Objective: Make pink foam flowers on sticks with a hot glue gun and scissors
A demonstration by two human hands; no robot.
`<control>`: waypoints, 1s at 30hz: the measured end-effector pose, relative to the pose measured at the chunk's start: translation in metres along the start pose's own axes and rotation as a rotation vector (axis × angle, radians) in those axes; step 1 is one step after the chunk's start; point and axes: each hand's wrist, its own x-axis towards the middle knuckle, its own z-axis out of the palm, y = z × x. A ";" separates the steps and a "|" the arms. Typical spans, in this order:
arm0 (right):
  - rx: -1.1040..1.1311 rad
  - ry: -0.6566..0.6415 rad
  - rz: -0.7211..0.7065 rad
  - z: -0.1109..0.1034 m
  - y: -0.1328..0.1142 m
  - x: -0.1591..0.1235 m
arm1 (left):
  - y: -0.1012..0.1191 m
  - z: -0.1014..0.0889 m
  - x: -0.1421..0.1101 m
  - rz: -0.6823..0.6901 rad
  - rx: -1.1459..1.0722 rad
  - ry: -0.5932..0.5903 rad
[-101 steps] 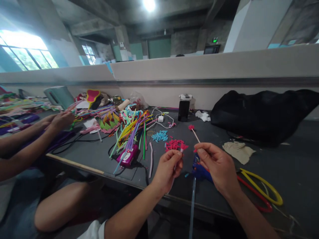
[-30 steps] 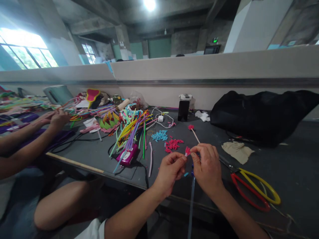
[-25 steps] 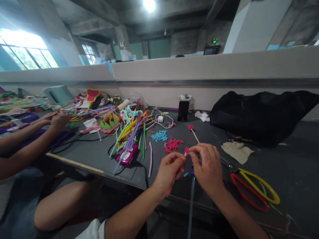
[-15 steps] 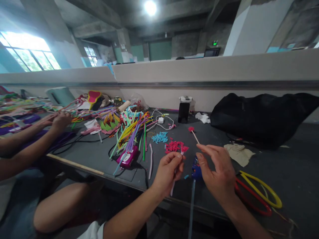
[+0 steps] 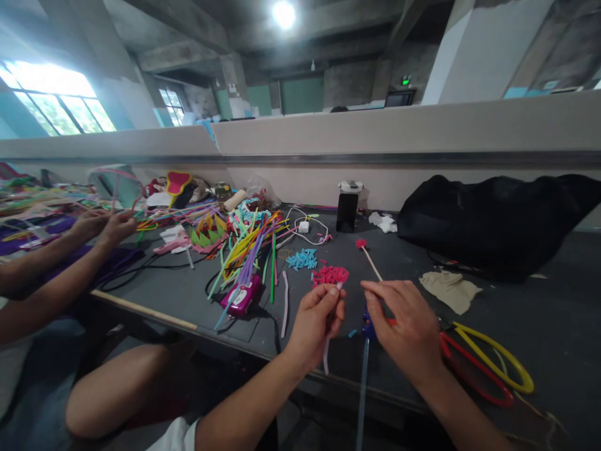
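Observation:
My left hand is closed in a pinch on a thin pale stick. The stick hangs down below my fingers, and its top sits just in front of a small pile of red pieces. My right hand hovers a little to the right with finger and thumb apart, and I see nothing in it. It is over a blue glue gun on the dark table. A finished stick with a red tip lies beyond both hands.
Red-and-yellow-handled scissors lie right of my right hand. A blue pile of pieces, a magenta device and a heap of coloured stems lie left. A black bag, a black bottle and a beige cloth sit behind. A co-worker's hands work at far left.
A second ago both hands pinched together at the stick's red tip. My right hand has since let go and drawn back to the right, while the left lowered the stick.

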 end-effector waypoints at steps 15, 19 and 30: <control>-0.292 -0.543 0.234 -0.009 0.044 -0.061 | 0.013 -0.005 0.004 0.077 -0.008 0.012; -0.236 -0.465 0.223 -0.006 0.045 -0.051 | 0.018 -0.007 0.007 0.098 -0.026 0.081; -0.465 -0.731 0.228 -0.005 0.052 -0.071 | 0.027 -0.018 0.008 0.031 -0.146 0.030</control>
